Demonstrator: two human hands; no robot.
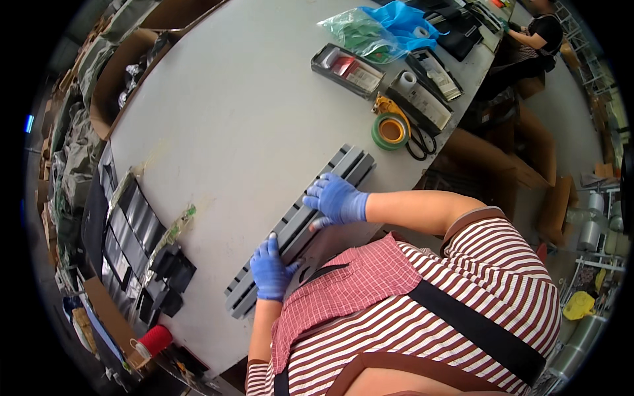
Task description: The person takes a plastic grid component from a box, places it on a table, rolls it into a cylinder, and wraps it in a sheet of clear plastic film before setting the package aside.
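Note:
A bundle of long grey slotted strips (295, 232) lies slantwise on the table near its front edge, from lower left to upper right. Dark notches run along its far side. My left hand (269, 270), in a blue glove, grips the bundle toward its lower left end, fingers over the top. Farther along, my right hand (337, 199), gloved in the same blue, holds it with the fingers laid across and the thumb on the near side. Beyond the right hand, the strips' upper right end (356, 162) sticks out uncovered. My palms hide parts of the bundle.
A green tape roll (390, 131) and black-handled scissors (421, 144) lie at the right edge, below open dark boxes (348, 70) and plastic bags (370, 33). Dark glossy panels (129, 228) and a red spool (154, 340) are at left. Another person (538, 39) works far right.

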